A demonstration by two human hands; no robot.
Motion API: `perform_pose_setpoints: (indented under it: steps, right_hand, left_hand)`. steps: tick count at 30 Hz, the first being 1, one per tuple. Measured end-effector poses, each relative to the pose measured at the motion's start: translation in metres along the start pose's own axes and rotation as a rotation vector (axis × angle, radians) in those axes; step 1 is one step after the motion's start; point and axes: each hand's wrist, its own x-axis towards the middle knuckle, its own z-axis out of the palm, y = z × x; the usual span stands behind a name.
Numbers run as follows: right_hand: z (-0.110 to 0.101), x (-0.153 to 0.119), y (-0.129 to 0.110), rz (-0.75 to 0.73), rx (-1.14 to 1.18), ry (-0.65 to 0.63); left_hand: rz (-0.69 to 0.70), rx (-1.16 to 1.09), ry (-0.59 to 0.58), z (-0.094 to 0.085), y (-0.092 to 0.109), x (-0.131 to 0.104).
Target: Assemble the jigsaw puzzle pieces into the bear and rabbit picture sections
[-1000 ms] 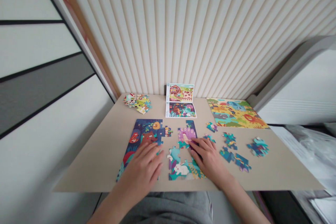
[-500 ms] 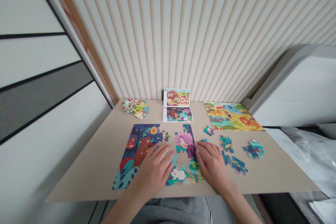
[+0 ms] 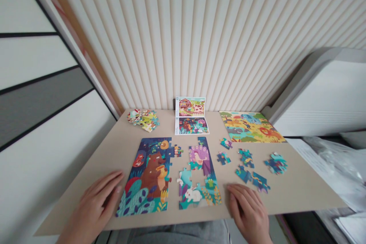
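Note:
My left hand (image 3: 98, 202) rests on the table just left of a joined puzzle section with a brown bear (image 3: 153, 171). Its fingers are loosely stretched, and nothing is in them. A gap of bare table separates the bear section from a second joined section, showing a white rabbit (image 3: 193, 194) and a pink-purple peacock (image 3: 199, 155). Right of that section, near the front edge, lies my right hand (image 3: 248, 207), fingers loosely bent and holding nothing visible. One small orange-and-blue piece (image 3: 177, 151) juts from the bear section's upper right.
Loose puzzle pieces (image 3: 246, 158) lie on the right, with a small piece pile (image 3: 276, 163) beyond them. A finished animal puzzle (image 3: 253, 126) lies at the back right. A picture card (image 3: 192, 116) leans at the back, left of it another pile (image 3: 143, 119).
Both hands have drawn back and apart, the left one leftwards and the right one nearer me. The bear section now lies apart from the rabbit section, with a wider gap.

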Motion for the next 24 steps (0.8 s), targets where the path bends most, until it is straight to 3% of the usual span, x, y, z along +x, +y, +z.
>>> perform_pose_setpoints:
  steps: [5,10,16,20,24]
  right_hand:
    - [0.005,-0.006,0.002,-0.011,0.001,0.025]
    - [0.003,-0.008,0.005,-0.033,0.002,0.022]
    - [0.003,-0.006,0.002,-0.040,0.001,0.050]
    - [0.002,-0.003,-0.004,-0.009,0.006,0.046]
    - [-0.001,0.000,-0.008,0.019,0.019,0.035]
  left_hand:
    - [0.048,0.014,-0.017,0.002,0.001,0.005]
    - [0.008,0.012,-0.034,0.003,0.001,0.002]
    - [0.030,-0.012,0.009,0.004,0.002,0.000]
    - [0.061,-0.039,0.061,0.000,0.004,0.005]
    - [0.098,-0.039,0.040,-0.008,0.009,0.010]
